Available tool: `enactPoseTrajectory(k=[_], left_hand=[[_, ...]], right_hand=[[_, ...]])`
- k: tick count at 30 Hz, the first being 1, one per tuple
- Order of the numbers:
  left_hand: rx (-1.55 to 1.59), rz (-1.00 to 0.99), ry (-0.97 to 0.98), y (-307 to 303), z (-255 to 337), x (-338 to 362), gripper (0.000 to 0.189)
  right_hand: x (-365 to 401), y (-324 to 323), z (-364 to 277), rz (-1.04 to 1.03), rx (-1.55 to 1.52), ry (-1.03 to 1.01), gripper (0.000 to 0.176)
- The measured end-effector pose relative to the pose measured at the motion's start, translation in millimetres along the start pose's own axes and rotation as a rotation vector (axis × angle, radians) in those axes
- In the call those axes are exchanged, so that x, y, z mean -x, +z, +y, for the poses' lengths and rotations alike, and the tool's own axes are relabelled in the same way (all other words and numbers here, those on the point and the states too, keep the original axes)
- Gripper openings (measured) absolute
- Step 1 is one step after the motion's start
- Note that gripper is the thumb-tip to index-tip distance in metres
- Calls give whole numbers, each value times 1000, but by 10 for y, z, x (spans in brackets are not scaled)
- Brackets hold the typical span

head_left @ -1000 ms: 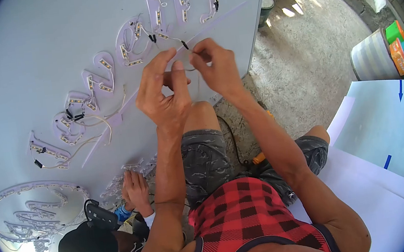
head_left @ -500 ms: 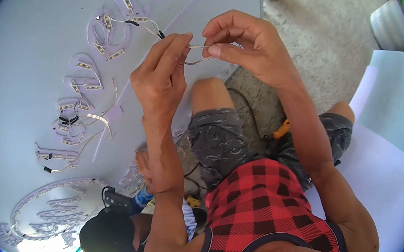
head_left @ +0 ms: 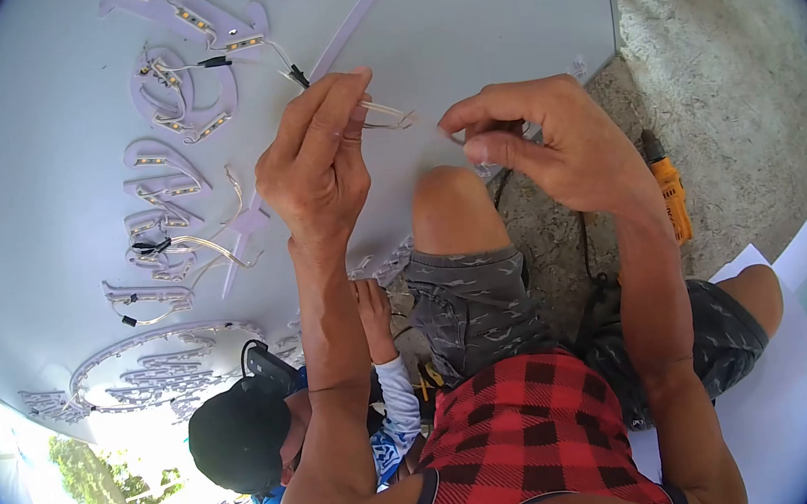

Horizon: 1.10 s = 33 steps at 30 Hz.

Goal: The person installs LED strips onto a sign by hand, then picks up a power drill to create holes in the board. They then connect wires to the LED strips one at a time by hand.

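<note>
The left hand (head_left: 317, 162) had its fingers pinched on a pair of thin, pale wires (head_left: 386, 110), whose loose ends stuck out past the fingertips toward the right hand (head_left: 541, 139). That hand hung just beside those ends, thumb and forefinger parted, with nothing that could be made out between them. The wires were held in front of a grey board (head_left: 487, 25), near a black sleeve (head_left: 298, 75) and an LED module (head_left: 244, 43) fixed on a purple letter. Handling the wires well seemed to call for a firm left pinch close to the ends, so that they stayed steady and side by side, and for a light right touch, since fine strands would likely splay or snap under rough twisting. Some slack toward the sleeve looked wise too, as a tug could strain the joint. An orange drill (head_left: 671, 199) lay on the ground, well apart.
</note>
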<state>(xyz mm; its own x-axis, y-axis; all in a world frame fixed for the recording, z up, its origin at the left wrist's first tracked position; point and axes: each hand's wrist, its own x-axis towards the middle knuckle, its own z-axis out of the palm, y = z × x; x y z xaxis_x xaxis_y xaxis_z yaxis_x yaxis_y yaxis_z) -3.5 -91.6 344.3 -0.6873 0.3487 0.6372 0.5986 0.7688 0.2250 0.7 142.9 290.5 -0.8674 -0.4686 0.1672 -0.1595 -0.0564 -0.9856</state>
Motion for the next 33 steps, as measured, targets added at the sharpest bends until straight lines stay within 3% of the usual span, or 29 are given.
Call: enactPoseTrajectory(k=[1,3,4,6,8,10,12,13,14,15,16,17,18,20,21,23,24,26,27,29,30,32,33], left_hand=[[-14,-21,2,6,8,-4,30],[0,-54,8,26,25,-34,32],[-51,-123,32,-12,25,-42,34],[-21,-216,36,-16,13,-62,37],[38,-298,-28,-88,109,-105,32],[71,-334,-62,3,267,-74,26],[-2,-179,-217,142,453,42,22],[136,-169,-250,345,532,170,21],[280,-150,-277,588,678,251,21],[266,-263,-345,737,850,315,24],[270,-318,-409,1006,990,457,29],[452,-328,-392,1350,1059,621,33],[602,-538,-600,1533,1198,636,34],[576,-643,-700,2169,1331,913,36],[702,-737,-740,2526,1312,1070,40],[595,-1041,-817,3162,1306,1350,47],[649,-1074,-876,3461,1318,1532,55],[482,-969,-787,3728,1469,1732,68],[490,-945,-794,3813,1502,1746,68],[548,-1017,-965,3969,1614,1794,83],[556,-1007,-974,3956,1687,1812,83],[563,-997,-1044,3939,1755,1788,87],[565,-989,-1051,3943,1742,1748,87]], right_hand=[[-5,-5,68,-2,-11,-4,23],[10,-21,285,238,-13,-87,23],[41,-59,395,259,6,-55,23],[185,-221,709,751,287,18,30],[656,-313,1258,1002,333,262,37],[1313,-328,1581,1182,615,498,39],[1900,-278,1642,1175,650,841,43],[2079,-187,1775,1165,650,846,43],[2241,-138,1831,1010,864,1013,46],[2372,-87,1879,833,1073,1166,50],[2443,-86,1953,839,1077,1145,50],[2426,-124,2056,827,1033,1248,55],[2455,-41,2189,791,973,1350,60],[2899,87,2785,980,426,992,66],[3008,125,2919,1048,60,1059,65],[3086,231,3091,1326,-255,1176,53],[3059,275,3095,1425,-399,1127,55],[2944,301,3095,1491,-443,1373,55],[2974,297,3099,1482,-423,1359,55],[3140,328,3309,1322,-853,1217,56],[3204,357,3397,1316,-838,1220,56],[3212,422,3542,1108,-1195,919,49],[3166,423,3484,1100,-1189,924,49]])
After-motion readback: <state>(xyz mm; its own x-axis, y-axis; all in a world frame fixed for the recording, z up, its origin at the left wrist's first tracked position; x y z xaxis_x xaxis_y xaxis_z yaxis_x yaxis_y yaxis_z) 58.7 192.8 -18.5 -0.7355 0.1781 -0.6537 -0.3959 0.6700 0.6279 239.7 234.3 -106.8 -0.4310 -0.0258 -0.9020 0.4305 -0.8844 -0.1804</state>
